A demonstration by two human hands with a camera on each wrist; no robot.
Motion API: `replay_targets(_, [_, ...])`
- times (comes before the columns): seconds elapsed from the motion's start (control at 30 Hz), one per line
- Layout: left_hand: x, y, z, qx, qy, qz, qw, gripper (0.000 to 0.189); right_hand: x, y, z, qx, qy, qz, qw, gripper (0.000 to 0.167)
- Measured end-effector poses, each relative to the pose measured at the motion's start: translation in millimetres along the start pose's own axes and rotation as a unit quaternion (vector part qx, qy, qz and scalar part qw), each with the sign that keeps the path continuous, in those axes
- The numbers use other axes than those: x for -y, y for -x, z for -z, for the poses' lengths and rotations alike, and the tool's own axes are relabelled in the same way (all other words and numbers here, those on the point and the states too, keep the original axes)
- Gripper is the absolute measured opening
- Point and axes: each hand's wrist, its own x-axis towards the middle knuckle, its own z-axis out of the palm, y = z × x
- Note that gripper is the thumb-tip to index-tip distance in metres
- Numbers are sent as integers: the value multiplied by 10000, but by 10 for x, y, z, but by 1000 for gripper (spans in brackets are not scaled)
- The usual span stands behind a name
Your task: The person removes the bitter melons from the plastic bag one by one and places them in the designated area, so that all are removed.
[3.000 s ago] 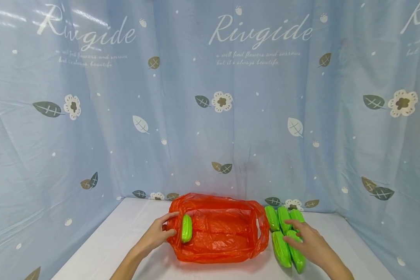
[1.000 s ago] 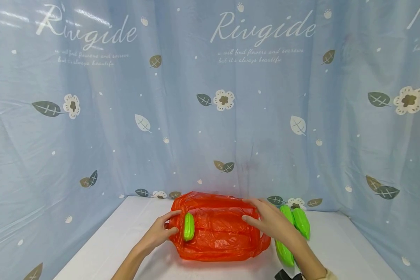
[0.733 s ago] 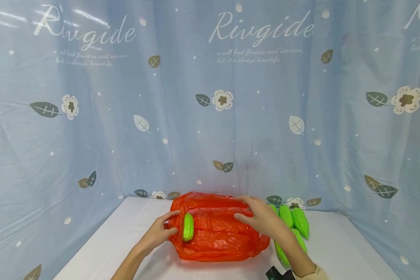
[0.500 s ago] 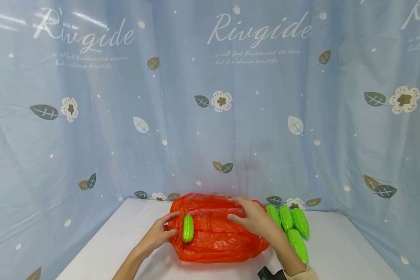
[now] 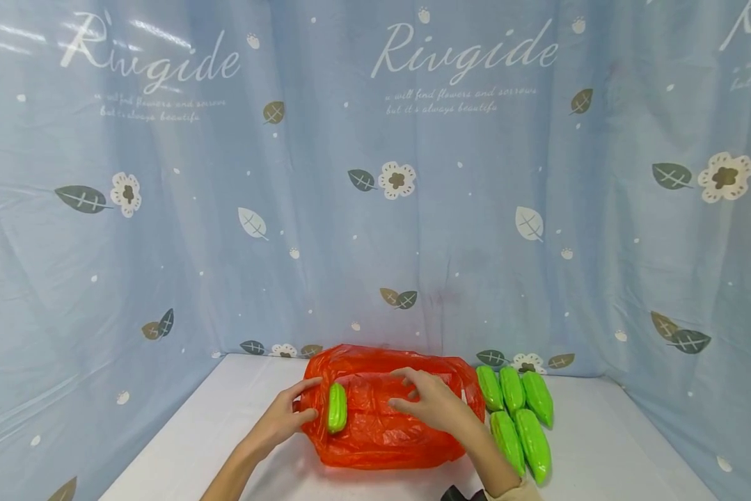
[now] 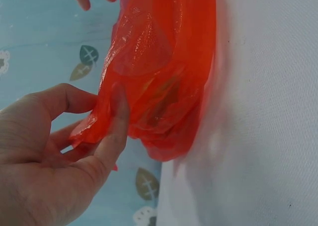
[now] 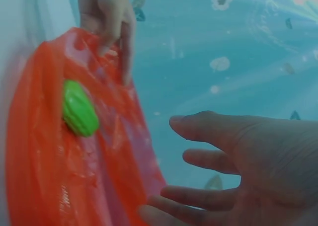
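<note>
A red plastic bag (image 5: 388, 445) lies with its mouth spread on the white table. My left hand (image 5: 282, 421) pinches the bag's left edge between thumb and fingers, as the left wrist view shows with the bag's film (image 6: 149, 62) in its grip. Just inside that edge sits a bright green ridged vegetable (image 5: 337, 408), glossy and elongated. Over the right half of the bag hovers my right hand (image 5: 434, 403), fingers spread and holding nothing. In the right wrist view its fingers (image 7: 203, 196) stand apart from the green vegetable (image 7: 79, 109).
Several similar green vegetables (image 5: 533, 445) lie in two rows on the table to the right of the bag. Behind the white table (image 5: 607, 445) hangs a blue patterned curtain (image 5: 450, 229), which also runs along both sides.
My right hand has come from the green vegetables at the right, over the bag, and moved further left and slightly nearer. My left hand keeps its hold on the bag's edge.
</note>
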Motion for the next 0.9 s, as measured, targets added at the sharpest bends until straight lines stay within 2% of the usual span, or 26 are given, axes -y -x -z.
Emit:
replay_targets(0.2, [0, 12, 5, 12, 33, -44, 10000, 62, -25, -40, -130, 85, -73, 18, 9999, 52])
replay_targets(0.4, [-2, 22, 4, 46, 129, -124, 9998, 62, -20, -83, -245, 181, -93, 71, 9998, 48])
replay_targets(0.57, [-2, 27, 6, 85, 183, -254, 9995, 62, -16, -126, -362, 276, -91, -57, 9996, 48])
replay_targets(0.9, [-4, 20, 7, 50, 185, -195, 9996, 62, -17, -210, -515, 439, -139, -193, 9988, 45])
